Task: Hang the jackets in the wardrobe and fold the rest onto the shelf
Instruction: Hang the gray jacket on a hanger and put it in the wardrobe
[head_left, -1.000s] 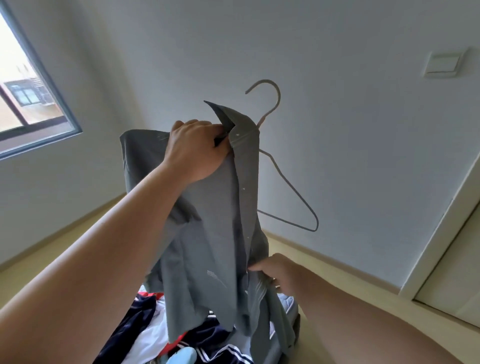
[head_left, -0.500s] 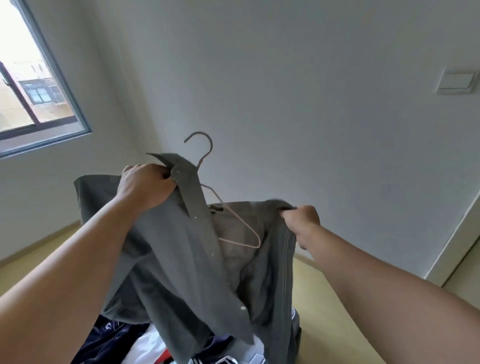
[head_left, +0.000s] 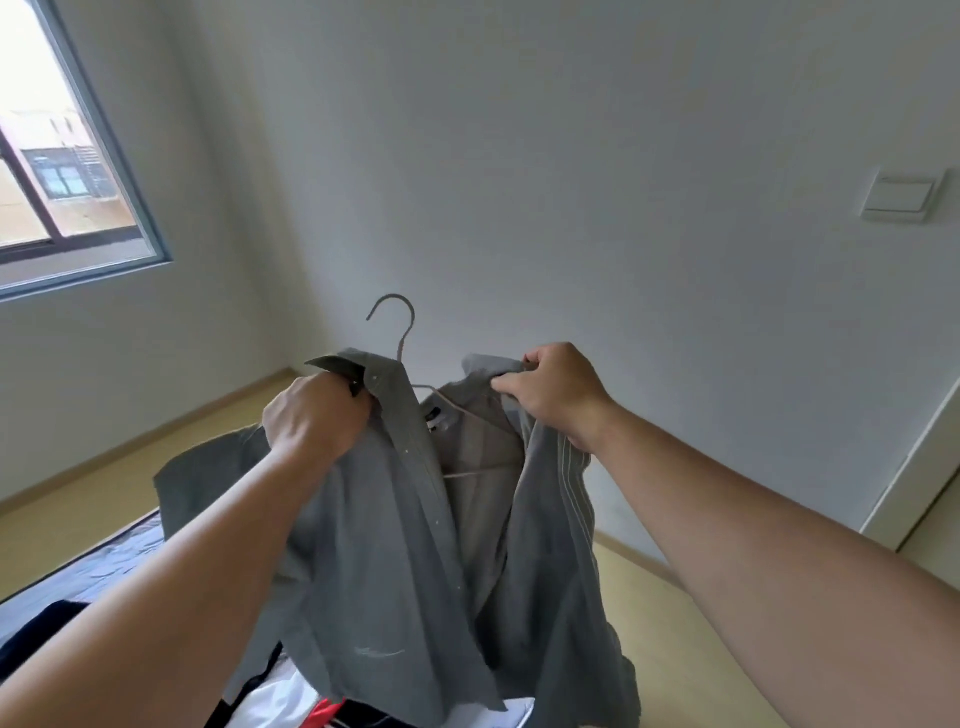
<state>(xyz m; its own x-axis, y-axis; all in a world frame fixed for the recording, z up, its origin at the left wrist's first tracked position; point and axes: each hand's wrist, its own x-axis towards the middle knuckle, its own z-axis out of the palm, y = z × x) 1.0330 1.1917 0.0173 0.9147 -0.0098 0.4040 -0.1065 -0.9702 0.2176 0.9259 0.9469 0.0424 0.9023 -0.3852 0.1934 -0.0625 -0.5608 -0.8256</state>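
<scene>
Up it went: the left hand (head_left: 317, 421) and right hand (head_left: 556, 395) each gripped the jacket (head_left: 395, 545) collar, fingers curled into cloth, hanger (head_left: 401, 325) inside. Nothing hung yet; the clothes pile (head_left: 291, 693) below lay unfolded.

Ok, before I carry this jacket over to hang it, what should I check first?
1. Left hand grips the jacket at the collar: ok.
2. Right hand grips the other shoulder: ok.
3. Hanger hook free above the collar: ok.
4. Both shoulders seated on the hanger: cannot tell, cloth hides its ends.
5. Front fastened so it won't slip off: not ok, it hangs open.
6. Way to the wardrobe clear: cannot tell, it is out of view.
</scene>
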